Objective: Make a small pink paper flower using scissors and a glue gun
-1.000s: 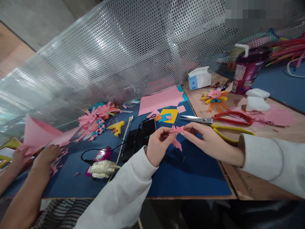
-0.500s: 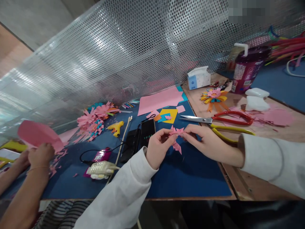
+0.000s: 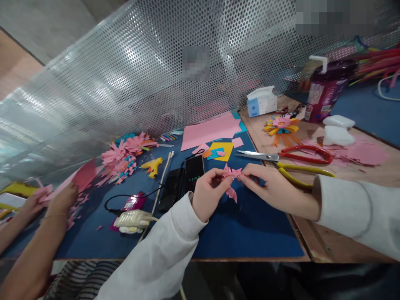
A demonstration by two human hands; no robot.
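A small pink paper flower [image 3: 231,193] with pointed petals is pinched between my two hands above the blue mat. My left hand [image 3: 210,191] grips its left side with thumb and fingers. On its right side, the fingertips of my right hand [image 3: 265,185] are closed on the paper. Just behind my hands lie scissors [image 3: 300,155] with red and yellow handles, blades pointing left. Cut paper pieces [image 3: 225,146] in yellow, blue and pink lie beyond the flower. Left of my left hand is a black phone [image 3: 194,168] with a lit screen.
A yellow glue gun [image 3: 153,167], a white power strip [image 3: 133,221] and cables lie to the left. A co-worker's hands [image 3: 64,198] hold pink paper at far left. A purple cup [image 3: 328,91], tissue pack [image 3: 261,102] and paper flower [image 3: 281,126] stand right. A perforated metal panel [image 3: 156,75] rises behind.
My hands and the pink flower stay almost in place. At far left the co-worker has turned the pink paper and shifted a hand slightly right.
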